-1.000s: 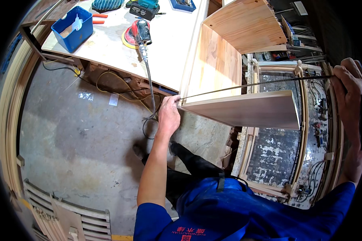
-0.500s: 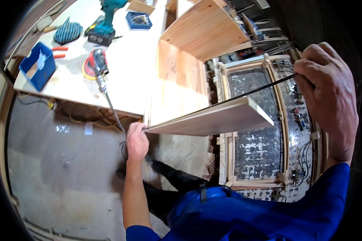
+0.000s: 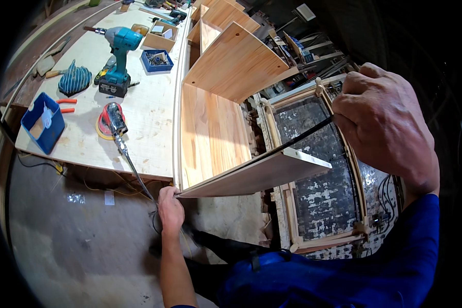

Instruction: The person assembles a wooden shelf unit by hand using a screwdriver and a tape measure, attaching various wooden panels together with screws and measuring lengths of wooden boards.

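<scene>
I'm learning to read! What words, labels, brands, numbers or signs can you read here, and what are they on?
There are none I can read.
Black battery under the teal drill: pale marks, too small to read.
Dark strip in the right hand: no readable marks.
White paper on the floor: nothing readable.

Shows a thin dark strip (image 3: 309, 132), straight and slanting. Runs close along the long edge of a flat, pale panel (image 3: 256, 177), at the near end of an open wooden cabinet (image 3: 213, 136), light brown and grained. Continues past the panel's outer corner.
</scene>
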Demonstrator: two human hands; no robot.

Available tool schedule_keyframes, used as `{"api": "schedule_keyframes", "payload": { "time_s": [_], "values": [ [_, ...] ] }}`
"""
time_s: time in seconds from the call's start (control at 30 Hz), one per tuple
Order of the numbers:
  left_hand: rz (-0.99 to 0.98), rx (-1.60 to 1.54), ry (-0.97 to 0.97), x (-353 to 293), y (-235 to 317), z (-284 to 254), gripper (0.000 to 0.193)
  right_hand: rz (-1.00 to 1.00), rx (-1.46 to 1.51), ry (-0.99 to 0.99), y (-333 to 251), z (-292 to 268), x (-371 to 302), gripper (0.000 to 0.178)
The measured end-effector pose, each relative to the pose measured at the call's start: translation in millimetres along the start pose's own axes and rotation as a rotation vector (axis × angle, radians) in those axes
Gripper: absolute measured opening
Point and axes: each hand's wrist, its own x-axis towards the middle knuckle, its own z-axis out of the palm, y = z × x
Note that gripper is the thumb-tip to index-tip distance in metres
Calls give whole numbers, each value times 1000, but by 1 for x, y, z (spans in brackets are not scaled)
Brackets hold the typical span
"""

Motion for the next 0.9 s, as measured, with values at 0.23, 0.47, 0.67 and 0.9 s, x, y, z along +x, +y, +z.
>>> {"api": "schedule_keyframes", "payload": {
  "time_s": [0.23,0.47,0.67,0.9],
  "values": [
    [-16,3,16,-1,-1,4,25,-21,160,69,22,8,-15,5],
    [-55,32,24,-4,-4,11,28,-51,247,116,30,25,-30,6],
    [-60,41,19,-6,-4,11,27,-75,125,-104,23,-4,-15,13],
    [-100,63,-5,-7,6,9,27,-15,17,-286,18,-12,-7,13]
  ]
}}
